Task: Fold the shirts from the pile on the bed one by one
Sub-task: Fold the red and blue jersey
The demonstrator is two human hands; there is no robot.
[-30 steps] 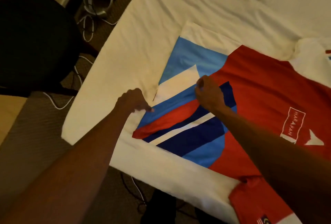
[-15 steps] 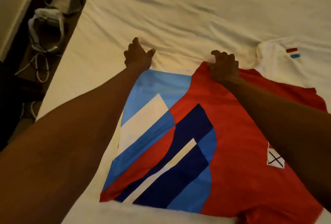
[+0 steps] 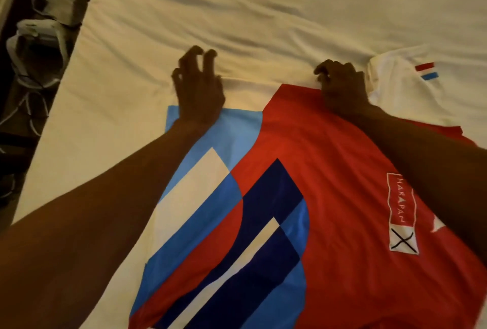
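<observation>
**Holdings, largest first, each placed against the shirt**

1. Bed (image 3: 263,7): creased white sheet, under the shirt and stretching well beyond its far edge.
2. Shirt (image 3: 329,170): the task's thing. Red with blue, navy and white panels, spread flat on the bed beneath your forearms.
3. Left hand (image 3: 197,91): at the shirt's far edge, above the pale-blue panel. Fingers curled and apart, blurred; you cannot tell whether they hold cloth.
4. Right hand (image 3: 342,89): at the shirt's far edge, above the red. Fingers curled close together, seemingly pinching the white hem.
5. White sleeve (image 3: 400,83): just beyond the shirt's far right corner, with a red and a blue stripe.
6. Logo patch (image 3: 402,212): on the shirt's red, beside your right forearm.

**Hazards:** If only one hand has cloth when you draw the far edge over, the fold is likely to skew. The loose sleeve could be trapped crumpled under it.

**Not legible:**
- The shirt's near hem and right side are cut off.
- Your right forearm covers part of the chest.
- It is unclear whether the sleeve belongs to this shirt.
- No pile is in view.
- The floor clutter (image 3: 34,47) left of the shirt is too dim to name.
</observation>
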